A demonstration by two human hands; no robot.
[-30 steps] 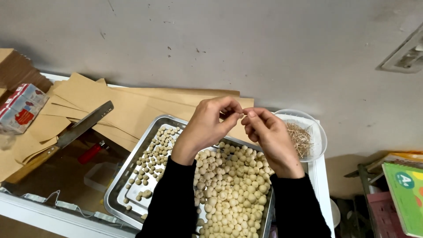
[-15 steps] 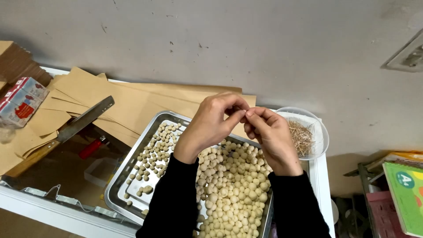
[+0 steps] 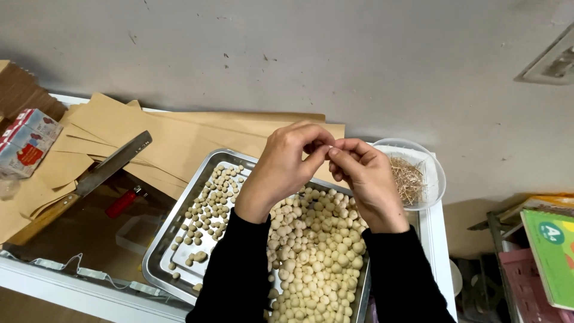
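From the head camera you look down at your two hands, held up together over a shiny metal tray (image 3: 179, 224). Your left hand (image 3: 284, 164) and your right hand (image 3: 365, 176) meet at the fingertips. Both are pinched tight on one tiny pale piece (image 3: 328, 149), so small I cannot tell what it is. You hold it up close, likely so you can see it well and so any bits drop back into the tray.

The tray is full of little round pale balls (image 3: 311, 251). They are piled thick on the right side and spread thin on the left, where bare metal shows.

Just beside your right hand sits a clear bowl (image 3: 433, 164) with thin dry strands (image 3: 409, 179) in it, close enough to reach.

The tray rests on a white-edged surface by a grey wall (image 3: 299, 54). Brown paper sheets (image 3: 179, 134) lie behind it, with a big knife (image 3: 89, 179) on top and a red lighter (image 3: 122, 202) nearby. A small printed carton (image 3: 27, 143) sits far left. Coloured books (image 3: 550, 245) lie far right.
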